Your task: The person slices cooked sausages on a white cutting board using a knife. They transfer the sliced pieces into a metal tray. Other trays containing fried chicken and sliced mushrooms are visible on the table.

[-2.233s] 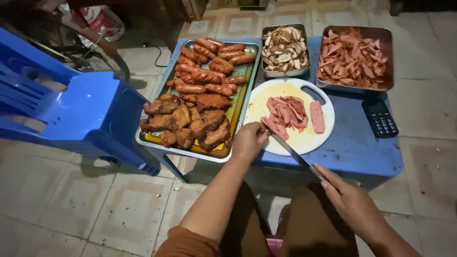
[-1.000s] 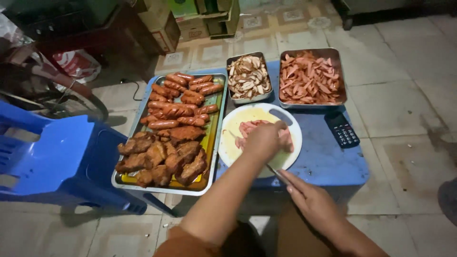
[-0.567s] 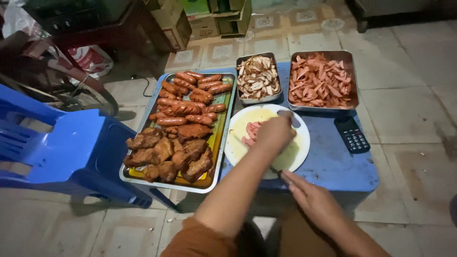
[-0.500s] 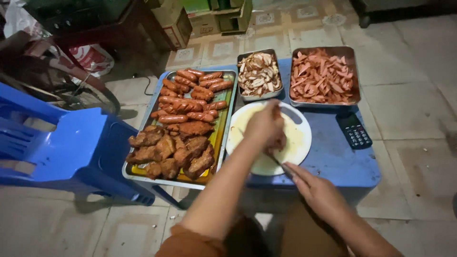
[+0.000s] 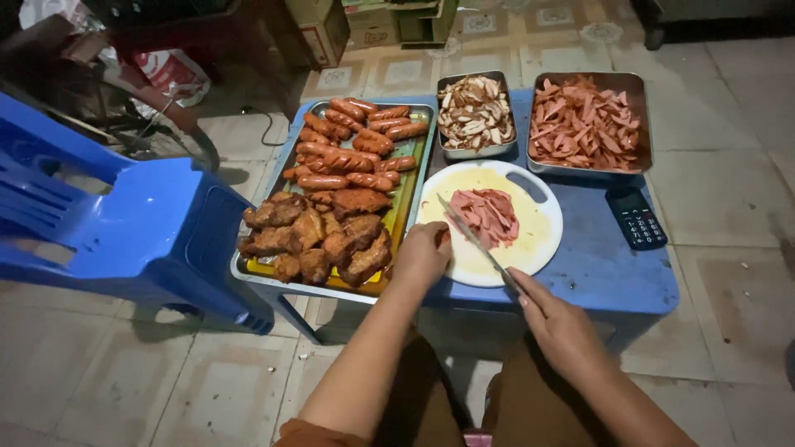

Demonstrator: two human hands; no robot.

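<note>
My right hand [image 5: 563,327] grips a knife [image 5: 476,240], its blade angled across the round white cutting board [image 5: 542,240] at the blue table's [image 5: 613,273] near edge. My left hand [image 5: 422,252], fingers curled, rests on the board's left rim beside sliced pink meat [image 5: 489,215]; beyond, trays of sausages [image 5: 352,149].

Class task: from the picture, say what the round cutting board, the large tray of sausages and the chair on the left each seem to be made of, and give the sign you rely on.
Round cutting board: probably plastic, smooth white with a moulded handle slot.
Large tray: seemingly metal, thin grey rim with a dull shine.
Chair: likely moulded plastic, uniformly glossy blue with rounded edges.
</note>
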